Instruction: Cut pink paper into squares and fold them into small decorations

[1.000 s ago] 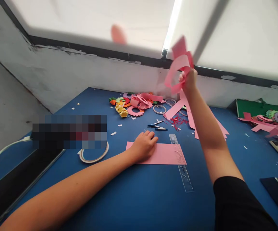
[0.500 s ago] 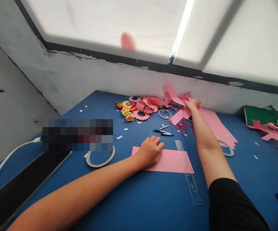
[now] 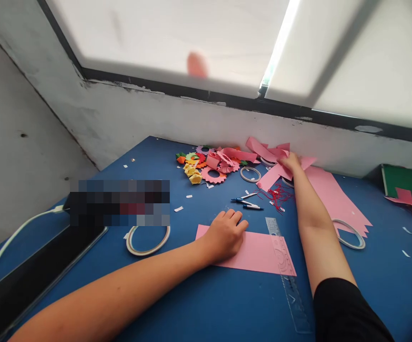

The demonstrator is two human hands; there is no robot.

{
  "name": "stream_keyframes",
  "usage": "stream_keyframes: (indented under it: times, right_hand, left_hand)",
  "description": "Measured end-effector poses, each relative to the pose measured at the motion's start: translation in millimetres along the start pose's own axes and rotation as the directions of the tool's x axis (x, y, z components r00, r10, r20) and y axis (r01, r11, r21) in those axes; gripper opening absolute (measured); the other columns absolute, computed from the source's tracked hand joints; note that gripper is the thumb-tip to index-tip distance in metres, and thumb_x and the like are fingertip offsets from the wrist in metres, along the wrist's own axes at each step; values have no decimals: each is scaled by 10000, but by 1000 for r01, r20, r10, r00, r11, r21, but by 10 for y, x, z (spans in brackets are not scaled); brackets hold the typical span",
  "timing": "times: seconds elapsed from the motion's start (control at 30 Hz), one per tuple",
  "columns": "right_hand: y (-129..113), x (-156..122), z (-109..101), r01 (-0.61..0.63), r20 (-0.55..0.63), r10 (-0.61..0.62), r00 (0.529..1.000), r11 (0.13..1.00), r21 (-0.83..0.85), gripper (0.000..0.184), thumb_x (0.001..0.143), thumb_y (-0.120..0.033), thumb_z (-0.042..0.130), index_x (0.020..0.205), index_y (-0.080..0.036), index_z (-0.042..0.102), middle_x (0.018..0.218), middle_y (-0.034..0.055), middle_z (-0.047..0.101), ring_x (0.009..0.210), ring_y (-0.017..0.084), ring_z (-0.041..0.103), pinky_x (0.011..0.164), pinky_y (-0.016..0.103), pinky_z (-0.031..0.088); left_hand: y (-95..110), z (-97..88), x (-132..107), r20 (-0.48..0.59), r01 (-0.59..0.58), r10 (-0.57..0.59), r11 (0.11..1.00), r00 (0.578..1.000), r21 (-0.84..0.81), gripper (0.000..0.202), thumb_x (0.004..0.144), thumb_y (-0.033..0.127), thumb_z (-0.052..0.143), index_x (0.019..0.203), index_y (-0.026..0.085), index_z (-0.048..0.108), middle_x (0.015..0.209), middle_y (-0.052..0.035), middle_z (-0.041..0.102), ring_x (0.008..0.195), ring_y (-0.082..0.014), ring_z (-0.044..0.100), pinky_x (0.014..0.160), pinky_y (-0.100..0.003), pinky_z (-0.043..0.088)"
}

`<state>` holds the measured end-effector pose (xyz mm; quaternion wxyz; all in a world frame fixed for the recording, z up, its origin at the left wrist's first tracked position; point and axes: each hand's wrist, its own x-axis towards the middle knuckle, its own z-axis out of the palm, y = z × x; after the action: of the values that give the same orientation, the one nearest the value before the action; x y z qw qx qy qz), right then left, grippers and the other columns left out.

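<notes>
My left hand (image 3: 227,237) rests on a pink paper rectangle (image 3: 259,254), its fingers curled under. What those fingers hold, if anything, is hidden. Across the right end of this paper lies a clear plastic ruler (image 3: 293,297), reaching past the paper's near edge. At the back of the table my right hand (image 3: 292,162) is closed on pink paper strips (image 3: 272,173) in a loose heap; its fingertips are partly hidden. A larger pink sheet (image 3: 334,192) with a notched end lies beside my right forearm.
Paper flowers and cut rings (image 3: 213,176) pile up left of the strips. Red threads (image 3: 277,194), pens (image 3: 246,205) and tape rolls (image 3: 148,251) lie about. A black device (image 3: 42,270) with a white cable (image 3: 16,228) is at left; a green box (image 3: 405,178) stands at right.
The raised pink strip at the back has dropped lower into the heap, with my right hand still at it. My left hand stays on the paper. The view has shifted slightly.
</notes>
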<state>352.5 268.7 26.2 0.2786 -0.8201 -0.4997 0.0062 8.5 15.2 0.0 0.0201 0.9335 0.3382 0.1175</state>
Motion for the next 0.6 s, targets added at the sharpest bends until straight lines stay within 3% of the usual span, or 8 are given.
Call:
stream_keyframes:
  times: [0.3,0.6]
  right_hand:
    - [-148,-12,218,-192,-147,181,973,979,-69,388,920,-377,569,1242,-164,533,1249,96,552,1090,225,572,916,453,503]
    - [-304,-30,318,-339,-296,308,904,939,-60,396,919,-380,569,1249,-166,529,1268,99,541,1112,232,561,932,465,492]
  left_hand:
    - [-7,13,2,3,4,-4,1000,1000,-16,213,881,172,427,1029,164,580,1082,-111,596,950,-248,519,751,-376,424]
    - [-11,9,6,12,9,-9,1000,1000,-16,219,876,175,429,1037,165,578,1092,-115,596,949,-254,517,747,-379,422]
